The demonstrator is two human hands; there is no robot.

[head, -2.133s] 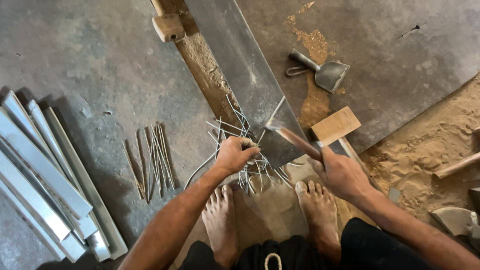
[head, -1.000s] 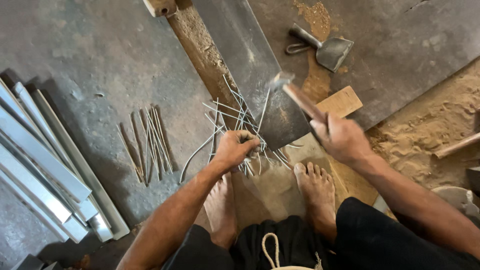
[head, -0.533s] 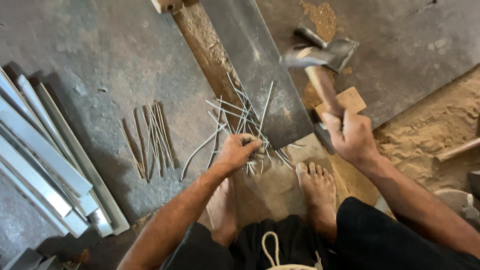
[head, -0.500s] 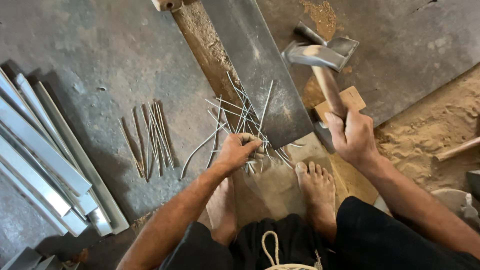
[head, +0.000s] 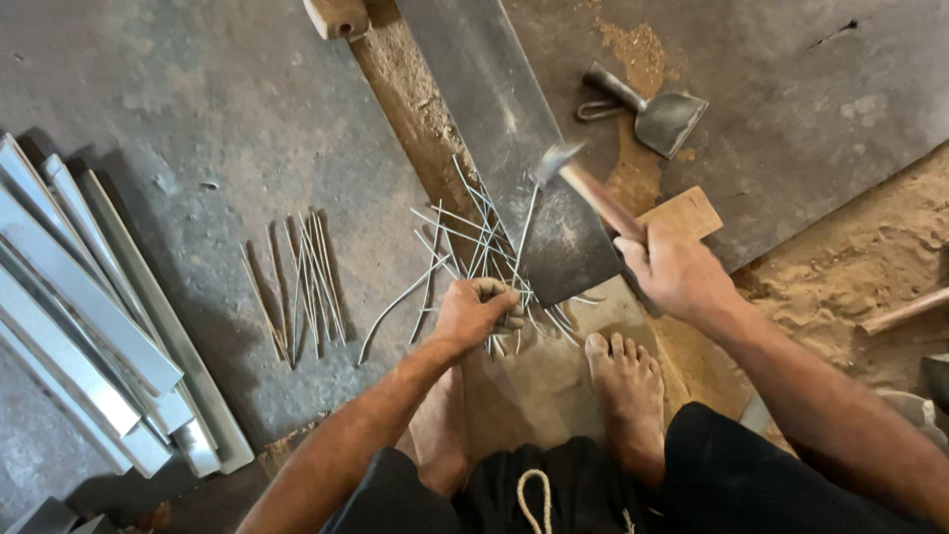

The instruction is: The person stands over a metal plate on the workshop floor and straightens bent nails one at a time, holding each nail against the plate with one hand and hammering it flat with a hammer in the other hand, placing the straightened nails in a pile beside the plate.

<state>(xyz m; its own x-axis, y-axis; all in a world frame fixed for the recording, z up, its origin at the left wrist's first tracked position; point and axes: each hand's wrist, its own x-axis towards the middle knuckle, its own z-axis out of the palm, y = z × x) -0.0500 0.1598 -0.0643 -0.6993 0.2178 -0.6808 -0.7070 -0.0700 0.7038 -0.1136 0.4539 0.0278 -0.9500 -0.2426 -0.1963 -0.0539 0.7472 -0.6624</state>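
Bent wires (head: 474, 247) fan out across a flat steel plate (head: 514, 129), bunched in the closed left hand (head: 474, 311). Right hand (head: 677, 272), at three o'clock of them, is clenched on a hammer (head: 583, 188) whose head hangs above the wires. Straight rods (head: 301, 282) lie at nine o'clock on the floor.

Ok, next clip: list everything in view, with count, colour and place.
bent wires: a bundle, silvery, fanned over the steel bar, left hand gripping them
straightened wires: a small row, grey-brown, on the floor left of the bundle
steel bar: one, dark grey, running up the middle
hammer: one, wooden handle, over the bar
scoop-like tool: one, grey, upper right
wooden block: one, tan, beside the right hand
metal strips: a stack, silvery, far left
left hand: on the wires
right hand: on the hammer handle
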